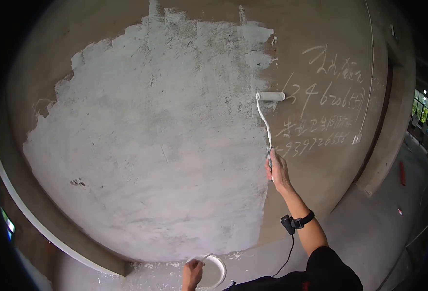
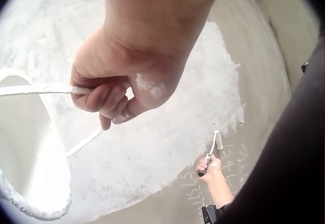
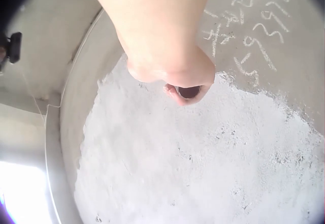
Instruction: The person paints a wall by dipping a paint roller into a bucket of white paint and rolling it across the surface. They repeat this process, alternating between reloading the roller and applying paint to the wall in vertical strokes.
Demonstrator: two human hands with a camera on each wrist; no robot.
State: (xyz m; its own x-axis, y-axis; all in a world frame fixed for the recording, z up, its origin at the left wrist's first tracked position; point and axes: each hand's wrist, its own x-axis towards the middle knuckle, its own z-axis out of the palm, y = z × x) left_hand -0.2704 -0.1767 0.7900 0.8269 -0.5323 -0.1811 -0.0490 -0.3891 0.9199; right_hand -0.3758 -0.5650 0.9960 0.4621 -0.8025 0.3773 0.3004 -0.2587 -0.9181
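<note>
My right hand [image 1: 278, 170] grips the handle of a paint roller [image 1: 270, 96], whose white sleeve lies against the wall at the right edge of the painted area. In the right wrist view the fingers [image 3: 179, 96] curl round the dark handle end [image 3: 188, 92]; the roller head is hidden there. Low in the head view, my left hand [image 1: 192, 274] holds a white bucket [image 1: 222, 271] by its handle. The left wrist view shows that hand [image 2: 129, 79] with its fingers curled round the white-coated bucket handle [image 2: 45, 89], and white smears on the skin.
White paint [image 1: 165, 140] covers much of the wall in a patchy coat. Chalk writing [image 1: 320, 102] marks the bare brown wall [image 1: 315, 179] to the right. White splashes dot the floor near the wall's foot. A red object [image 1: 402, 173] lies farther right on the floor.
</note>
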